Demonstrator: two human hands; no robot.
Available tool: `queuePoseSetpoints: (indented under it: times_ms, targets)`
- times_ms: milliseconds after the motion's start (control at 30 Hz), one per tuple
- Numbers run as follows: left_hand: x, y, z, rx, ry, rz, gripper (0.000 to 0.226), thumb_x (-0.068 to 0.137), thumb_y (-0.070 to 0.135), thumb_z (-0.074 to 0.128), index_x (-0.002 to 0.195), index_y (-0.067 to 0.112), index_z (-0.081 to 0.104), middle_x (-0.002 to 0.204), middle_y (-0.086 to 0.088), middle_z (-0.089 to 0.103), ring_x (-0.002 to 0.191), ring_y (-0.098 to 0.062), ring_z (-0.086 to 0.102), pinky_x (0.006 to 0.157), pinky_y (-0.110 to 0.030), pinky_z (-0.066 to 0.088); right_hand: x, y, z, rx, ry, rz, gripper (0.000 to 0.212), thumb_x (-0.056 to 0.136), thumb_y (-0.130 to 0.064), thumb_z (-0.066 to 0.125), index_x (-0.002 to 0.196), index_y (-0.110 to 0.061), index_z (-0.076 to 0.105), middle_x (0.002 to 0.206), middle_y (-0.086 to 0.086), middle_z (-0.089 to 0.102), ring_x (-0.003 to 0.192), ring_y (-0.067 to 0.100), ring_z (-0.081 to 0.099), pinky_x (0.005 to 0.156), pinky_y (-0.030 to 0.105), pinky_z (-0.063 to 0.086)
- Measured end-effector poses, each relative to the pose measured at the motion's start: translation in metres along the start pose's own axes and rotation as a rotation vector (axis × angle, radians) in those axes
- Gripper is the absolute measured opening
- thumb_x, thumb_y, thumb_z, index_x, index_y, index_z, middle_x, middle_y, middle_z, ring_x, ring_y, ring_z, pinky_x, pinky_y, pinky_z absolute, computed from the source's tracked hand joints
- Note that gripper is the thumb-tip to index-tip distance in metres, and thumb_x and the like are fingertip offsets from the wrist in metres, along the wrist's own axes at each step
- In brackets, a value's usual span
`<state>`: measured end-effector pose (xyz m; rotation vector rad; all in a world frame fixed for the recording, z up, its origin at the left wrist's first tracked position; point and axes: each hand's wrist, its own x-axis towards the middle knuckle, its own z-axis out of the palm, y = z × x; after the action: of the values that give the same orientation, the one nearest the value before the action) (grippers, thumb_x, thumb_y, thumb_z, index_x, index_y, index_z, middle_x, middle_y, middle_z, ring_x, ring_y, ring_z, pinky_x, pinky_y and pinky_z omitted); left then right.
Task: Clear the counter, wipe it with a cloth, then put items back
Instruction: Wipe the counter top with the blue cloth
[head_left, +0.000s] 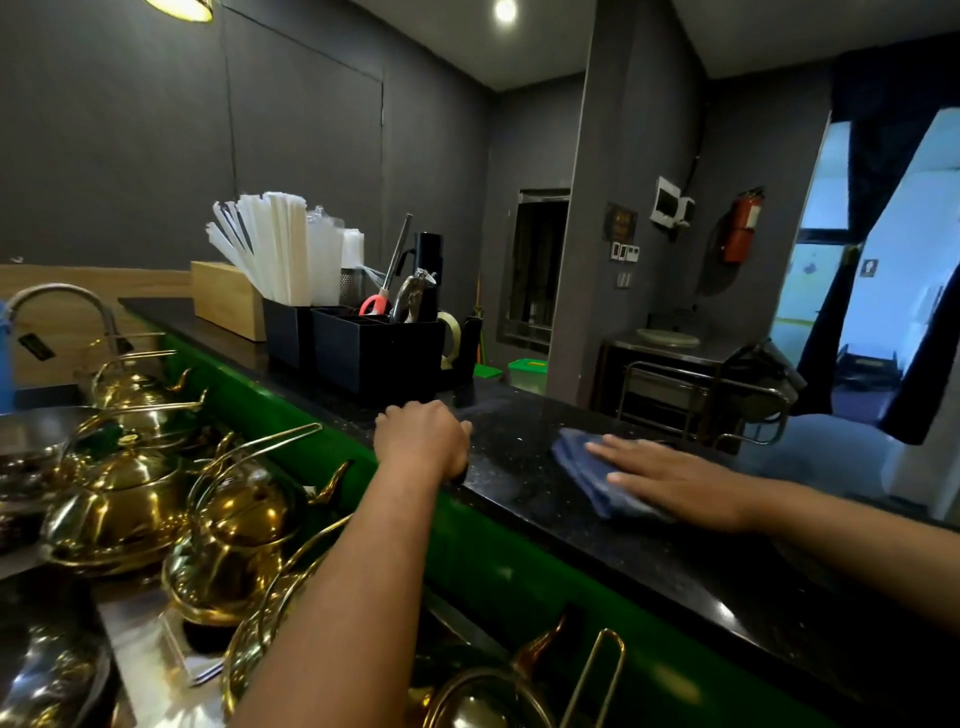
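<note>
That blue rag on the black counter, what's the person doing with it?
The person is wiping the dark counter. Their right hand lies flat on the blue cloth, fingers straight, pressing it onto the counter. Their left hand is curled at the counter's near edge; whether it holds anything cannot be seen. Further back the black organizers with white straws and scissors are standing on the counter. Gold teapots sit lower down on the left.

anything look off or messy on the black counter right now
A pale dusty smear lies on the black counter between the left hand and the blue cloth under the right hand. Nothing looks spilled, tipped or broken.
</note>
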<state>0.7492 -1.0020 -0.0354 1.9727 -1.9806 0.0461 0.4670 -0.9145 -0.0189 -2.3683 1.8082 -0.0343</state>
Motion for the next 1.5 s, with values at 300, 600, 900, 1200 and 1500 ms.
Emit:
queuePoseSetpoints:
  times_ms: [300, 600, 900, 1200, 1500]
  targets:
    - [-0.044, 0.031, -0.04, -0.003, 0.063, 0.231, 0.03, 0.095, 0.04, 0.057, 0.114, 0.022, 0.072, 0.11, -0.008, 0.07, 0.098, -0.031, 0.066, 0.081, -0.039, 0.056, -0.033, -0.007, 0.018, -0.083, 0.042, 0.155, 0.064, 0.097, -0.068, 0.017, 0.156, -0.044, 0.006, 0.164, -0.015, 0.0, 0.154, 0.023, 0.001, 0.124, 0.049, 0.006]
    - [-0.118, 0.114, -0.043, 0.051, -0.052, 0.47, 0.032, 0.094, 0.044, 0.058, 0.118, 0.026, 0.071, 0.116, -0.006, 0.07, 0.103, -0.03, 0.065, 0.086, -0.041, 0.055, -0.102, 0.09, 0.004, 0.0, 0.091, 0.594, 0.105, 0.065, -0.088, -0.001, 0.155, -0.038, 0.02, 0.167, -0.002, 0.007, 0.152, 0.033, 0.01, 0.118, 0.061, 0.013]
    - [-0.171, 0.162, -0.042, -0.023, -0.043, 0.336, 0.032, 0.093, 0.016, 0.055, 0.125, 0.011, 0.059, 0.125, -0.015, 0.062, 0.113, -0.035, 0.062, 0.087, -0.04, 0.05, -0.193, 0.045, 0.014, -0.009, 0.029, 0.265, 0.07, 0.093, -0.074, 0.017, 0.156, -0.045, 0.01, 0.166, -0.012, 0.004, 0.154, 0.019, 0.005, 0.124, 0.045, 0.004]
    - [-0.185, 0.16, -0.029, -0.327, 0.031, 0.165, 0.032, 0.091, 0.019, 0.057, 0.12, 0.023, 0.071, 0.124, -0.009, 0.067, 0.115, -0.032, 0.061, 0.091, -0.038, 0.05, -0.211, -0.015, 0.027, -0.053, 0.074, 0.213, 0.061, 0.101, -0.06, 0.028, 0.156, -0.046, 0.005, 0.166, -0.012, -0.004, 0.153, 0.02, -0.001, 0.123, 0.045, 0.001]
    - [-0.185, 0.161, -0.032, -0.303, -0.005, 0.166, 0.036, 0.092, 0.015, 0.055, 0.122, 0.028, 0.07, 0.125, -0.007, 0.066, 0.114, -0.031, 0.061, 0.089, -0.039, 0.051, -0.175, 0.027, 0.011, -0.065, 0.034, 0.467, 0.058, 0.103, -0.054, 0.018, 0.157, -0.04, 0.005, 0.167, -0.006, -0.003, 0.154, 0.031, 0.001, 0.122, 0.055, 0.004]
